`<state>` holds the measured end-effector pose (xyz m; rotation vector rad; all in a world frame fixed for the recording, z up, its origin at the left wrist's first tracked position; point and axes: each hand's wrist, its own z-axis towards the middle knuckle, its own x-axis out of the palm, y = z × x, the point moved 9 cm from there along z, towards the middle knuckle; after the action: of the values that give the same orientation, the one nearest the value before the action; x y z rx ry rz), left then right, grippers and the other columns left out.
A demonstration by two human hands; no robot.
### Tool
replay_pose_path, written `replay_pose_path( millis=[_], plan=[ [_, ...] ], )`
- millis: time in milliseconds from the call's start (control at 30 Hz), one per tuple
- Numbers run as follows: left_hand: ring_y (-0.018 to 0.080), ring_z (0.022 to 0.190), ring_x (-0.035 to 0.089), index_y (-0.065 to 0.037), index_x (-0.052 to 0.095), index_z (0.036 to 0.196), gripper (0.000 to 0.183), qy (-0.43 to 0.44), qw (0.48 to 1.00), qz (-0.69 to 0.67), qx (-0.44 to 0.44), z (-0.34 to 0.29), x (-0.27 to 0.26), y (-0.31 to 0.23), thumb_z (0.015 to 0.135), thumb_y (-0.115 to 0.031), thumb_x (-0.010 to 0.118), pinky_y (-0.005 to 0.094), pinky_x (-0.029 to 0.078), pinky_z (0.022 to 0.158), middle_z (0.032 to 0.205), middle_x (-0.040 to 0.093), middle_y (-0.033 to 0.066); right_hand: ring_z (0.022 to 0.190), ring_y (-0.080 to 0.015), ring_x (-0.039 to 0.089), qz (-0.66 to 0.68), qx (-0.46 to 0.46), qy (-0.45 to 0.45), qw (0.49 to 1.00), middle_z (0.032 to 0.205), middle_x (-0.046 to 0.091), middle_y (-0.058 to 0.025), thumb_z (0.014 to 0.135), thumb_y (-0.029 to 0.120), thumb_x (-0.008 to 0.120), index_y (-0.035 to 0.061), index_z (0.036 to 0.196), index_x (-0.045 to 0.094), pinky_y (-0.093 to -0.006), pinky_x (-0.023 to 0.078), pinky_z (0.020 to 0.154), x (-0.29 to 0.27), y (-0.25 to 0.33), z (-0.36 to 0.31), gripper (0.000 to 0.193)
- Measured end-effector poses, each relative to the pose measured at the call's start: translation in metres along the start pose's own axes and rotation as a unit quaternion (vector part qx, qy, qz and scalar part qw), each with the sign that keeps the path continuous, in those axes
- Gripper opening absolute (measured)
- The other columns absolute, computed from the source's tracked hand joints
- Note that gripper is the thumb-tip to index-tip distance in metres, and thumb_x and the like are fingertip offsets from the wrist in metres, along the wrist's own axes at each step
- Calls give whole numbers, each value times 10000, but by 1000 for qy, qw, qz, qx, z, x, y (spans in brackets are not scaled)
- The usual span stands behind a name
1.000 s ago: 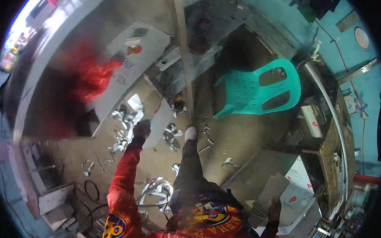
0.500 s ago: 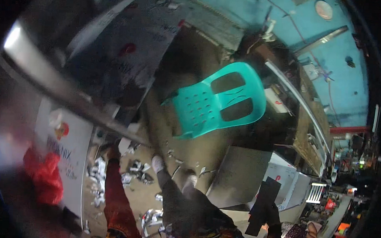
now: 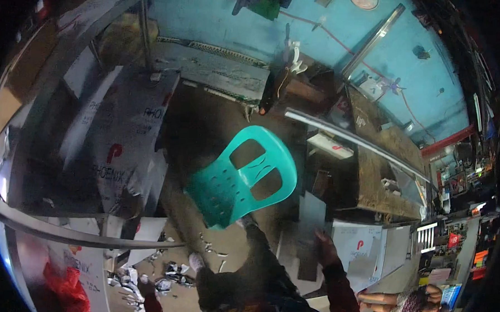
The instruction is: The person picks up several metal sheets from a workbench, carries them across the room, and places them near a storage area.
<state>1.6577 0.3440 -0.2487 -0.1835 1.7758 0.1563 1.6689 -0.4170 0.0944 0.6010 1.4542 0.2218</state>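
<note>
Toward five o'clock, our right hand (image 3: 328,250) is closed on a flat grey sheet (image 3: 313,208). At seven o'clock, our left hand (image 3: 146,286) is dark beside silvery scraps (image 3: 128,282); we cannot tell whether it holds anything. We see a green chair (image 3: 226,185) near the dial's centre and a wooden table (image 3: 378,189) at three o'clock.

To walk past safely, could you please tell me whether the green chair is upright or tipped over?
The green chair looks upright: its perforated seat faces up, with the backrest rising from it.
</note>
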Motion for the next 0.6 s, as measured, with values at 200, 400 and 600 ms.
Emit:
replay_pose_path(
  millis=[200,400,600],
  plan=[
    [184,774,604,-68,446,1221,498,33,852,-317,-416,-168,-39,-58,781,-134,670,341,552,668,956,620,80,1207,-218,456,533,235,-44,812,1346,477,-58,879,402,611,30,1352,441,-348,323,1039,-53,-147,227,625],
    [190,774,606,-74,429,1236,517,76,734,-482,-473,-221,-23,-219,782,-123,672,346,554,638,936,623,78,1293,-245,399,78,-144,-236,958,1363,454,-153,943,348,464,21,1366,403,-344,350,1063,-296,-394,501,539],
    [197,773,607,-80,412,1250,537,-19,677,-542,-498,-327,-49,-245,783,-112,675,350,556,607,915,627,76,1111,-305,565,136,-166,-192,958,1179,590,-201,956,184,449,-40,1254,489,-369,451,928,-170,-239,540,375]
  ],
)
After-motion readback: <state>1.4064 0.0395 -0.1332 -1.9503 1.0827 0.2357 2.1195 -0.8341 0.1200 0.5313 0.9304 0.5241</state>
